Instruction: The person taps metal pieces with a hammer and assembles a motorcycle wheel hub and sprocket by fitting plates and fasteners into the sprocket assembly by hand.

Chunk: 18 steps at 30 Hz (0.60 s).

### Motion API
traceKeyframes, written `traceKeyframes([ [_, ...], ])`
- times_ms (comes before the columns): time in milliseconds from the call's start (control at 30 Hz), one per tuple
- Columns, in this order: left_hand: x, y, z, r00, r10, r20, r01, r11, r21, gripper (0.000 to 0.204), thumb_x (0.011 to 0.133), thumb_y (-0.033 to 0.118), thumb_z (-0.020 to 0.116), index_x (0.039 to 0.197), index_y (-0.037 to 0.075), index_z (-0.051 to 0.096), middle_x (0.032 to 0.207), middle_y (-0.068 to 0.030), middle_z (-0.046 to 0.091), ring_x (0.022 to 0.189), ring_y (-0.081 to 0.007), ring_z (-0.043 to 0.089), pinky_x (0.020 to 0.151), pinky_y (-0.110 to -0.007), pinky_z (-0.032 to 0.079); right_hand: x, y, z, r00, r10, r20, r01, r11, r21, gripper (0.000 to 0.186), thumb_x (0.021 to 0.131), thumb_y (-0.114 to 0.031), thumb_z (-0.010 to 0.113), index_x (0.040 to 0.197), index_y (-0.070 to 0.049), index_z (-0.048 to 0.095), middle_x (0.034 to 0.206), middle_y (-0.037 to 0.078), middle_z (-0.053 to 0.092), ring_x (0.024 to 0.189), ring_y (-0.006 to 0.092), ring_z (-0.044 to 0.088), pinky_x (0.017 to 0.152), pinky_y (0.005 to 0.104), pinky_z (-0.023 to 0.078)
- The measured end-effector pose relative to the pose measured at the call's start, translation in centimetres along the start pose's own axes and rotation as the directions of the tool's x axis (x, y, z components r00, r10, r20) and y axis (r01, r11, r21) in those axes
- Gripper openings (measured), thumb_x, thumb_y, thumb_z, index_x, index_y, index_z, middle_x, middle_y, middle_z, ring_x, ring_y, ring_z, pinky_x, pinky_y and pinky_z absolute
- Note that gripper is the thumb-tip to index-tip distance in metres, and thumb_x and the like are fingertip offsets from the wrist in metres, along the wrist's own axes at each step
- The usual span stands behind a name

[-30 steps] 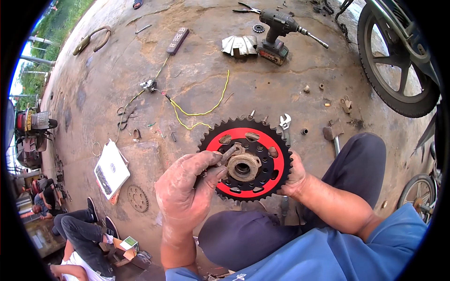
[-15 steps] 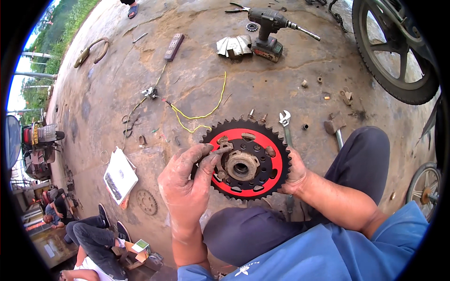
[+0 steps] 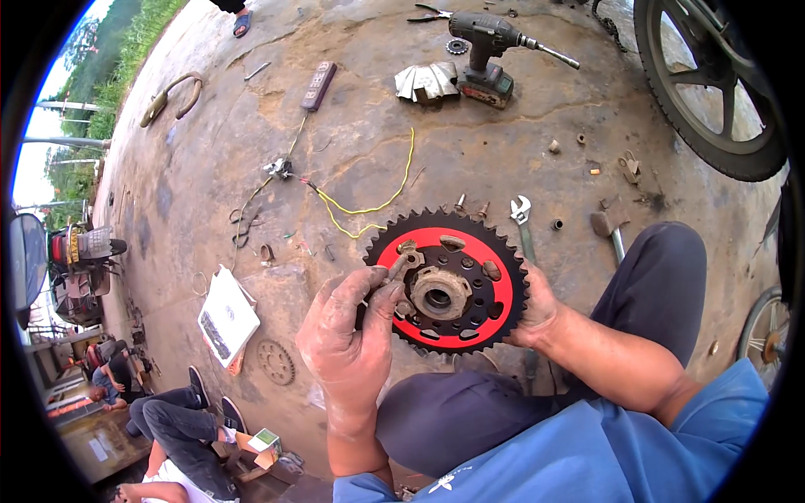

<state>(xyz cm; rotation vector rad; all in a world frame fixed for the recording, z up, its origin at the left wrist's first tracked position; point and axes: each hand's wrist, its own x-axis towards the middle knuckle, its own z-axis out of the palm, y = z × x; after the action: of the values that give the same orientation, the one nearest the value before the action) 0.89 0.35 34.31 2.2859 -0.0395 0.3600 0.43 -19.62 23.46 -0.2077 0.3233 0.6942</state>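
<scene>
A black toothed sprocket with a red ring (image 3: 496, 306) is in my hands above my lap, with a grimy metal hub (image 3: 449, 293) in its middle. My left hand (image 3: 348, 331) pinches a small dirty metal pin or bolt (image 3: 394, 272) beside a grimy tab plate (image 3: 411, 260) on the sprocket's left face; I cannot make out whether the pin sits in a hole. My right hand (image 3: 537, 310) grips the sprocket's right edge, fingers partly hidden behind it. Just beyond the rim lie a few bolts (image 3: 460, 202) and an adjustable wrench (image 3: 523, 218).
Around me lie a cordless drill (image 3: 486, 46), hammer (image 3: 605, 223), power strip (image 3: 319, 86), yellow wire (image 3: 381, 204), white sheet (image 3: 228, 314) and old sprocket (image 3: 277, 360). A motorcycle wheel (image 3: 721, 109) stands at upper right. Other people sit at lower left (image 3: 180, 436); a sandalled foot (image 3: 242, 23) is at the top.
My left fingers have shifted slightly on the small part, whose angle has varied. My right hand keeps its grip. A person's sandalled foot shows more fully at the top, and the view has shifted slightly.
</scene>
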Motion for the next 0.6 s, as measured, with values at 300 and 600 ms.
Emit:
traceKeyframes([
  [300, -0.3, -0.2, 0.7, 0.976, 0.206, 0.072, -0.214, 0.967, 0.135, 0.028, 0.079, -0.006, 0.084, 0.105, -0.001, 0.076, 0.094, -0.0129, 0.075, 0.079, -0.0211, 0.07, 0.071, -0.03, 0.055, -0.1, 0.7, -1.2, 0.999, -0.039, 0.013, 0.038, 0.999, 0.033, 0.058, 0.105, -0.042, 0.058, 0.146, -0.002, 0.055, 0.143, 0.017, 0.063, 0.127, 0.0313, 0.065, 0.111, 0.0516, 0.053],
  [600, -0.3, -0.3, 0.5, 0.998, -0.038, 0.057, 0.04, 0.999, -0.036, 0.021, 0.083, -0.006, 0.082, 0.103, -0.002, 0.076, 0.089, -0.0098, 0.074, 0.079, -0.0139, 0.067, 0.07, -0.028, 0.053, -0.2, 0.7, -1.3, 0.997, -0.056, 0.044, 0.057, 0.998, -0.024, 0.064, 0.101, -0.049, 0.067, 0.144, -0.002, 0.057, 0.138, 0.015, 0.067, 0.121, 0.026, 0.068, 0.106, 0.0452, 0.057],
])
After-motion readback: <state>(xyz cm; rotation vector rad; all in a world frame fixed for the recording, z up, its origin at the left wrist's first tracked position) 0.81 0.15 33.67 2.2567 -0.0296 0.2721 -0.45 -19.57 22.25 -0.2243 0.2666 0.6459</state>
